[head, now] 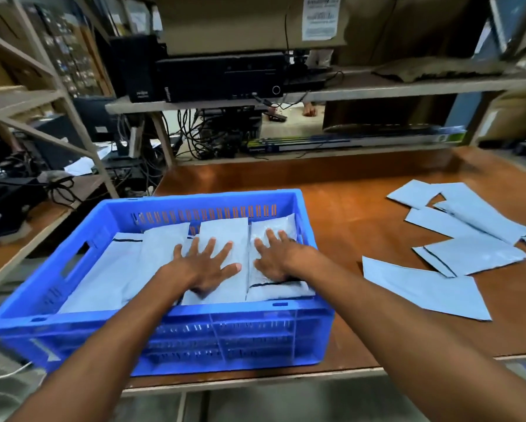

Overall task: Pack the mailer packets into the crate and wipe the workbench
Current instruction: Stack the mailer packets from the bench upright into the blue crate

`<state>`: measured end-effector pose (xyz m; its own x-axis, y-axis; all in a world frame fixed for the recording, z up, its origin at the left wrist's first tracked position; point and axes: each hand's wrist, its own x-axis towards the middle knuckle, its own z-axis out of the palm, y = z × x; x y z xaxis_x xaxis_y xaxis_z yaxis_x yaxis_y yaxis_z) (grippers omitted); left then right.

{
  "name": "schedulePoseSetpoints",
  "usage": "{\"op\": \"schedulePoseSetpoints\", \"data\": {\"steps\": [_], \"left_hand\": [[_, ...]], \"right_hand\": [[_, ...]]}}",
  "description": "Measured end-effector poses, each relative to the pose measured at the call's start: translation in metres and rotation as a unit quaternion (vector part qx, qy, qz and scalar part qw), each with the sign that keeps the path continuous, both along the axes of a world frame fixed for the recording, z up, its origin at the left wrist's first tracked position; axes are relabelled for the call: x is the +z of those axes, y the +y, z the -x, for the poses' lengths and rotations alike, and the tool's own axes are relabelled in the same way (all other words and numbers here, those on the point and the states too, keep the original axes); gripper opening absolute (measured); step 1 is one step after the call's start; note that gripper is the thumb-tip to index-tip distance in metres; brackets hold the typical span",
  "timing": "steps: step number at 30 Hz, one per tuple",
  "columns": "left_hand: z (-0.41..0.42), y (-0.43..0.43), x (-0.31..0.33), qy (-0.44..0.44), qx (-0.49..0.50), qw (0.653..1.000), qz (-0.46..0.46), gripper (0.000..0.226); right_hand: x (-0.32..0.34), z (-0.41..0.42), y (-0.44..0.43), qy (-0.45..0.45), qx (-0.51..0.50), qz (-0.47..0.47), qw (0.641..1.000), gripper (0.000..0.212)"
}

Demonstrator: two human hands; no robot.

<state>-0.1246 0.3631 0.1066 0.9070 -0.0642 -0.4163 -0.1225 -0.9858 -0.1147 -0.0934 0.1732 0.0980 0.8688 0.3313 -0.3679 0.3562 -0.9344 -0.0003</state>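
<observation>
Head view shows me both hands down inside the blue crate (176, 312), which fills the lower left of the frame on the brown table (362, 208). My left hand (205, 264) lies flat, fingers spread, on a pale mailer packet (225, 239) near the crate's middle. My right hand (275, 258) presses flat on the neighbouring packet (274, 292) at the crate's right end. Neither grip is closed on anything; both palms are open and simply bear down on the packets, as I judge it to settle the layer.

Several packets already lie side by side across the crate floor, so packing is well under way. It is not finished: a loose scatter of mailer packets (468, 254) still lies on the table at the right of the frame, well apart from the crate, some overlapping each other, one large one (423, 290) nearer the front edge.

Wiping is all still ahead of me, I reckon. I see no cloth anywhere in view, and the table cannot be wiped properly until those packets are lifted off it.
</observation>
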Motion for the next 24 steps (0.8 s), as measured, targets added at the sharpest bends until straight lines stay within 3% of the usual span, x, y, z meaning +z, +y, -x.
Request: {"op": "schedulePoseSetpoints", "data": {"steps": [3, 5, 7, 10, 15, 19, 24], "left_hand": [[-0.007, -0.014, 0.022, -0.145, 0.000, 0.989, 0.040, 0.065], [-0.006, -0.042, 0.038, -0.302, -0.031, 0.942, 0.142, 0.056], [-0.001, -0.085, 0.046, -0.378, -0.091, 0.887, 0.250, 0.051], [0.015, -0.174, 0.036, -0.343, -0.176, 0.862, 0.329, 0.055], [0.037, -0.318, -0.037, -0.131, -0.264, 0.915, 0.277, 0.053], [0.025, -0.368, -0.100, -0.006, -0.307, 0.927, 0.215, 0.059], [-0.006, -0.391, -0.137, -0.036, -0.326, 0.926, 0.188, 0.060]], "right_hand": [[0.039, 0.003, -0.022, -0.142, 0.056, -0.121, 0.981, 0.046], [0.063, 0.005, -0.064, -0.266, 0.046, -0.235, 0.934, 0.037], [0.079, 0.011, -0.121, -0.326, -0.012, -0.283, 0.902, 0.034], [0.055, 0.011, -0.223, -0.286, -0.178, -0.276, 0.900, 0.026], [-0.046, 0.032, -0.366, -0.181, -0.342, -0.219, 0.896, 0.028], [-0.092, 0.043, -0.418, -0.156, -0.328, -0.194, 0.911, 0.045], [-0.098, 0.004, -0.440, -0.076, -0.245, -0.074, 0.964, 0.063]]}}
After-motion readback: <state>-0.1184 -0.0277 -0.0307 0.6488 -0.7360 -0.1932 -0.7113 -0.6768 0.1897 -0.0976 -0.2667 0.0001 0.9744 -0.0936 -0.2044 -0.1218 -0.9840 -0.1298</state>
